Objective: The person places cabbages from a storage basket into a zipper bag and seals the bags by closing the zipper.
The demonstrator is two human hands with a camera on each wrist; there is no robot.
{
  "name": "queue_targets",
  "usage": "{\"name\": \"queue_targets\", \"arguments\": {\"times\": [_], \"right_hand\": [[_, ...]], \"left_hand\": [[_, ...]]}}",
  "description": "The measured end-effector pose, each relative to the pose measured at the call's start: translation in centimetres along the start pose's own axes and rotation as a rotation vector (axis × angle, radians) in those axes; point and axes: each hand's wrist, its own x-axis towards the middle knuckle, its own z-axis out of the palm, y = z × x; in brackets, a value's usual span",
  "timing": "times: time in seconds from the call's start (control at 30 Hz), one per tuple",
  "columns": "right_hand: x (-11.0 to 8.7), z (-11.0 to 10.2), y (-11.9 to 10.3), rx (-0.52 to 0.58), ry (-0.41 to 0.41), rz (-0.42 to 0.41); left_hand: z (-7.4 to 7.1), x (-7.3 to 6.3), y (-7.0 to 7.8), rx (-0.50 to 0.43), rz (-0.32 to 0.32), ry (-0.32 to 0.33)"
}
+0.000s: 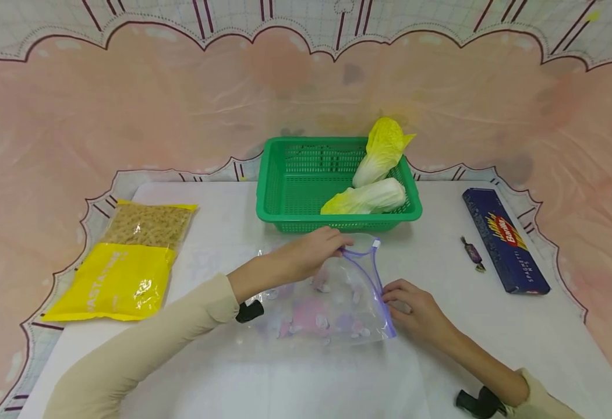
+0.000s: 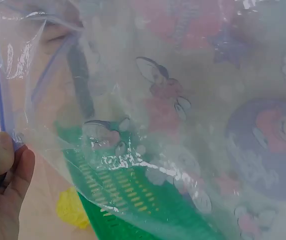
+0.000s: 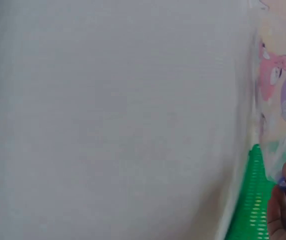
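A clear zip bag [image 1: 306, 314] with pink and purple cartoon prints lies over the middle of the white table, its purple zip edge toward the right. My left hand [image 1: 313, 253] reaches across it and pinches the zip edge near its far end, close to the white slider [image 1: 376, 244]. Lower down that same edge, my right hand [image 1: 413, 308] pinches the purple strip between thumb and fingers. The mouth gapes a little between the two hands. In the left wrist view the printed film of the bag [image 2: 168, 120] fills most of the picture.
Behind the bag stands a green basket [image 1: 295, 218] with two cabbages [image 1: 384, 148] inside. A yellow pasta bag [image 1: 127, 273] lies at the left. To the right are a wrapped candy [image 1: 472, 254] and a blue spaghetti box [image 1: 506, 241].
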Motion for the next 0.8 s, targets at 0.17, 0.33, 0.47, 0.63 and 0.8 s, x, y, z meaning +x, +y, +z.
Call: {"name": "queue_targets", "arguments": {"times": [0.17, 0.33, 0.47, 0.63, 0.8], "right_hand": [[0.8, -1.8, -1.4, 0.015, 0.079, -0.129], [1.3, -3.7, -2.7, -0.047, 0.135, -0.218], [1.5, -4.7, -3.5, -0.126, 0.142, -0.224], [1.4, -5.6, -4.2, -0.181, 0.127, -0.2], [1.5, -5.8, -4.7, -0.206, 0.123, -0.235]], "left_hand": [[-2.0, -1.9, 0.4, 0.076, 0.064, 0.089], [-5.0, -3.8, 1.3, 0.193, 0.106, 0.126], [-7.0, -5.3, 1.7, 0.29, 0.16, 0.154], [-8.1, -6.8, 1.9, 0.341, 0.219, 0.167], [-8.1, -7.8, 2.4, 0.269, 0.195, 0.196]]}}
